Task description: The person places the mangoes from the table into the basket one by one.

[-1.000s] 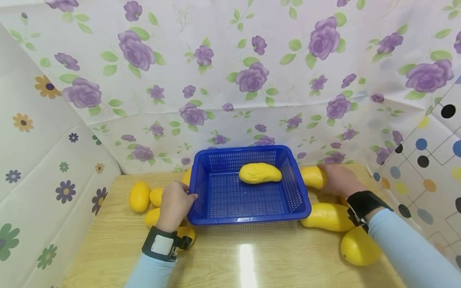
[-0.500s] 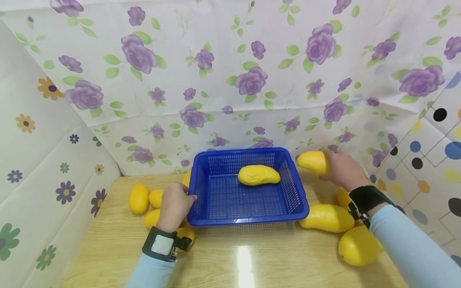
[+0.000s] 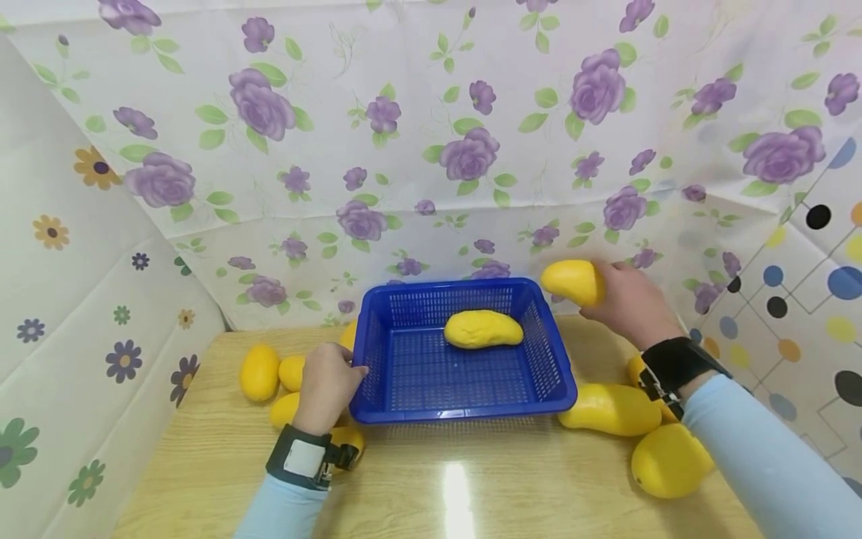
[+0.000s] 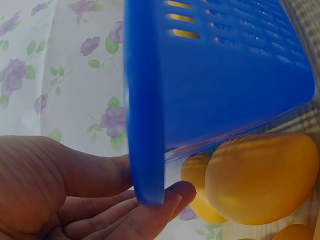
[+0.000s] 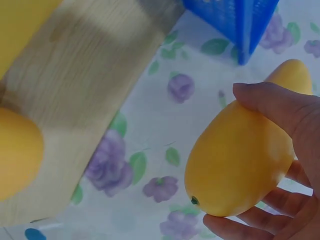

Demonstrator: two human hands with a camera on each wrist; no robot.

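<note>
- rising over the last second, the smooth yellow-orange, mango-shaped fruit [image 3: 569, 281] is now off the pale wooden table [image 3: 404, 479], near the right rear corner of the blue perforated plastic basket [image 3: 465, 413].
- the right hand [image 3: 629, 299] grips it, thumb and fingers curled round; the pick-up looks finished, though the fruit remains outside the basket.
- one lumpy yellow fruit [image 3: 483, 329] lies inside the basket.
- the left hand [image 3: 331, 383] pinches the basket's left rim, likely steadying it.
- a long, smooth yellow fruit [image 3: 613, 409] lies right of the basket.
</note>
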